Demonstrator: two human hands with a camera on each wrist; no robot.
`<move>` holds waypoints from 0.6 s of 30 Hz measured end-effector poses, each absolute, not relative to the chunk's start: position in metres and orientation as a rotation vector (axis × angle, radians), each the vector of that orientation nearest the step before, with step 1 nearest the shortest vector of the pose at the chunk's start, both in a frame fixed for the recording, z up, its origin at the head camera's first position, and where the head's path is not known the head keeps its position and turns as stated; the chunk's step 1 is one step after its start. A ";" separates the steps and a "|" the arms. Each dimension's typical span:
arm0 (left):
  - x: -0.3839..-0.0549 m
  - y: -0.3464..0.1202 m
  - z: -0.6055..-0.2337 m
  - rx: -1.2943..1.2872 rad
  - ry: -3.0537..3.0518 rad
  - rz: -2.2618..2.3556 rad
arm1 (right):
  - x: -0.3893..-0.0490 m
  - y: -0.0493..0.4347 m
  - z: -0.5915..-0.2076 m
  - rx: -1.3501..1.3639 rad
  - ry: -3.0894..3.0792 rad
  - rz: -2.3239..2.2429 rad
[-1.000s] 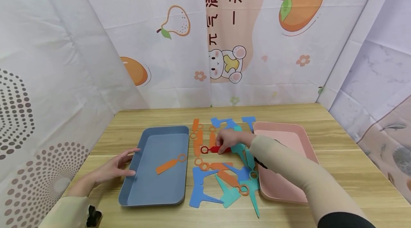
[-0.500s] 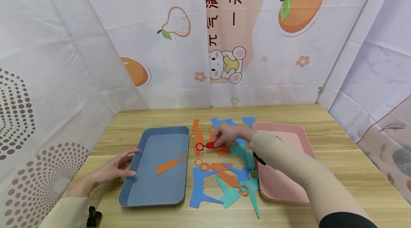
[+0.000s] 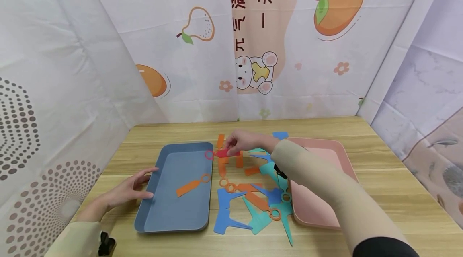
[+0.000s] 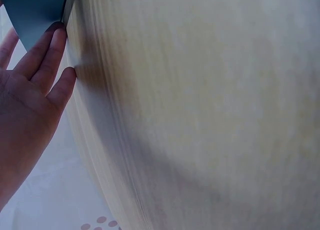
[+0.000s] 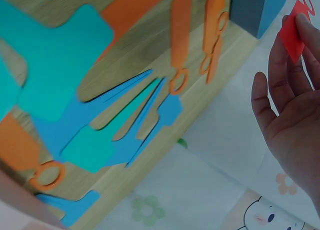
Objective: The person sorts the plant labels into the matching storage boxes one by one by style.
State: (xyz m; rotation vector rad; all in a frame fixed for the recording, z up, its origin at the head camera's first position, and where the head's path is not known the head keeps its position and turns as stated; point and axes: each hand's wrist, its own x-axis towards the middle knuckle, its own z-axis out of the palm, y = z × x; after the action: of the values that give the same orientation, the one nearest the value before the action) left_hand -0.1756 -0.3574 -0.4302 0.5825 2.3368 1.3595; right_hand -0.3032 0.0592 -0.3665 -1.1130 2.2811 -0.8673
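My right hand (image 3: 244,140) pinches a red ring-ended plastic tag (image 3: 222,153) between thumb and fingers. In the head view, the tag's ring reaches over the right rim of the blue-grey tray (image 3: 170,212). The right wrist view has the red tag (image 5: 294,37) raised off the table, partly covered by the thumb. My left hand (image 3: 127,189) rests against the tray's left edge, its fingers extended; the left wrist view shows the fingertips touching the tray's side (image 4: 37,12). Inside the tray lies one orange ring-ended tag (image 3: 189,188).
Between the trays, several orange ring tags (image 3: 247,187), blue T-shaped tags (image 3: 223,221) and teal tags (image 3: 259,220) lie loosely, some overlapping. A pink tray (image 3: 314,212) stands at the right, partly under my right forearm. A printed curtain hangs behind the table.
My right hand has lifted the red tag from the pile and carried it left and away from me, to the tray's right rim. The left hand has stayed in place.
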 end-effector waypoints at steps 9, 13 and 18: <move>-0.176 -0.359 -0.432 0.587 2.337 1.359 | -0.297 0.028 -0.362 -1.152 2.269 -0.869; -0.177 -0.359 -0.434 0.555 2.369 1.330 | -0.294 0.010 -0.365 -1.166 2.247 -0.889; -0.176 -0.357 -0.432 0.534 2.377 1.332 | -0.290 -0.010 -0.369 -1.198 2.263 -0.888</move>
State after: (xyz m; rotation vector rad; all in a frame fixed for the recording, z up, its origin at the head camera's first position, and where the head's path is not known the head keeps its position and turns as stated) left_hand -0.1764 -0.3569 -0.4323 0.5343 2.3770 1.3320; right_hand -0.2898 -0.0105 -0.3690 -1.1976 2.2633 -0.8885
